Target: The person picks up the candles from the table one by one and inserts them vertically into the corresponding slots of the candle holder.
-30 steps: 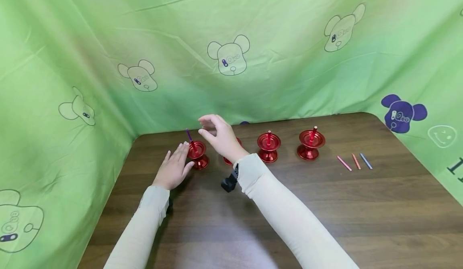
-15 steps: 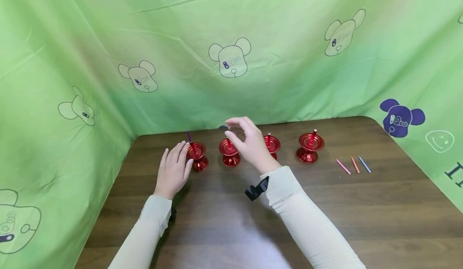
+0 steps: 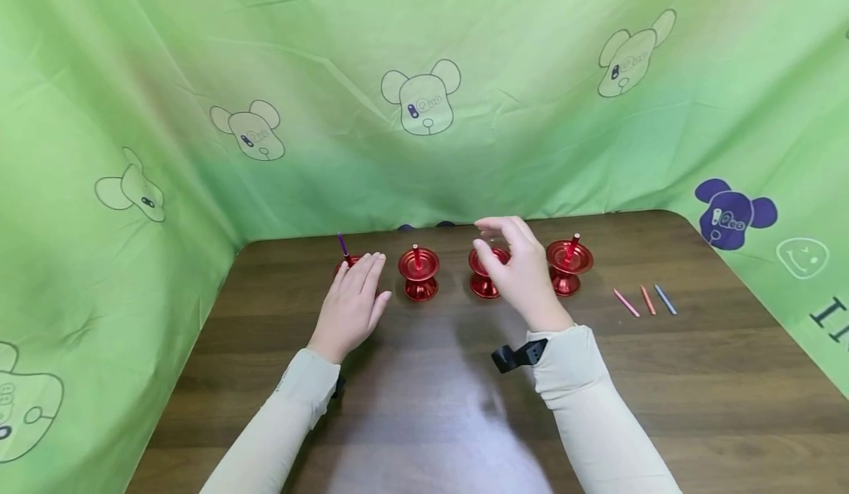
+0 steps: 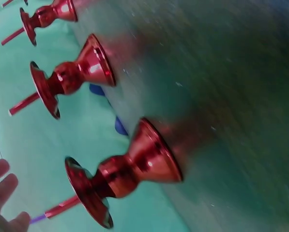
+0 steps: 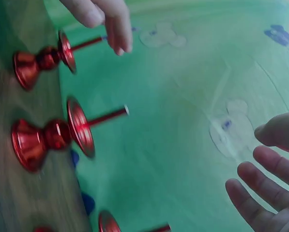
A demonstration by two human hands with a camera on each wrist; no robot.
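Note:
Four matching red metal candle holders stand upright in a row. My left hand, fingers straight, is over the leftmost holder and hides most of it in the head view. A thin purple candle rises from that holder's red tube. The second holder has a bare tube. My right hand hovers before the third holder, fingers loosely bent, thumb apart, holding nothing. Beyond it is the fourth holder, its tube also bare.
Right of the holders, a pink candle, an orange candle and a blue candle lie on the brown wooden table. A green printed cloth hangs behind and at the sides.
My right hand has travelled rightward, from near the first two holders to the third. My left hand has shifted a little right, covering more of the leftmost holder.

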